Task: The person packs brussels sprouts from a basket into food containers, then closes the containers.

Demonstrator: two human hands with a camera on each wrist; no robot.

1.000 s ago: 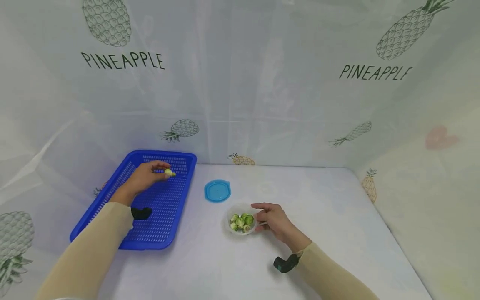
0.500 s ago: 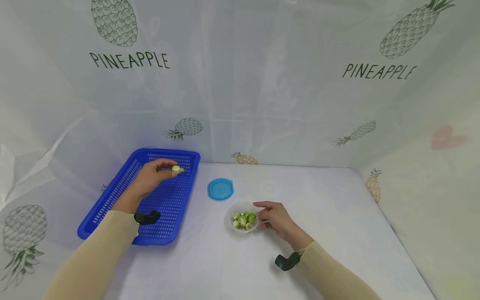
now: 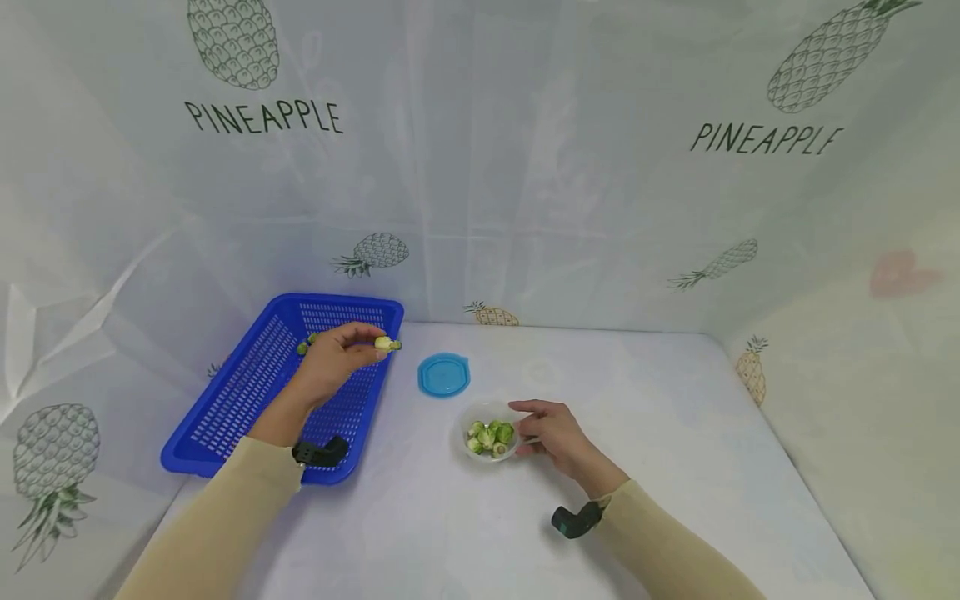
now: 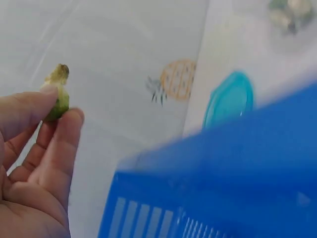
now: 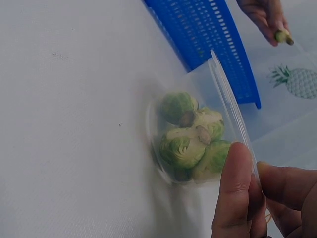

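Observation:
Between thumb and fingertips my left hand [image 3: 335, 360] pinches a Brussels sprout [image 3: 386, 343], held above the right rim of the blue basket [image 3: 360, 433]. The left wrist view shows the same sprout [image 4: 58, 94] with its stem end up. My right hand [image 3: 553, 433] grips the rim of a clear plastic container [image 3: 463, 432] standing on the table. Inside it lie several Brussels sprouts [image 5: 183, 148], seen through the wall in the right wrist view. Partly hidden behind the left hand, more green sprouts [image 3: 303, 347] lie in the basket.
A light blue lid [image 3: 444, 375] lies on the white table [image 3: 637, 417] between the basket and the container. Behind the table hangs a white sheet [image 3: 525, 167] printed with pineapples.
My left hand has moved right with the sprout, from over the basket's inside to its right rim. Green sprouts in the basket have come into view. The right hand keeps its grip on the container.

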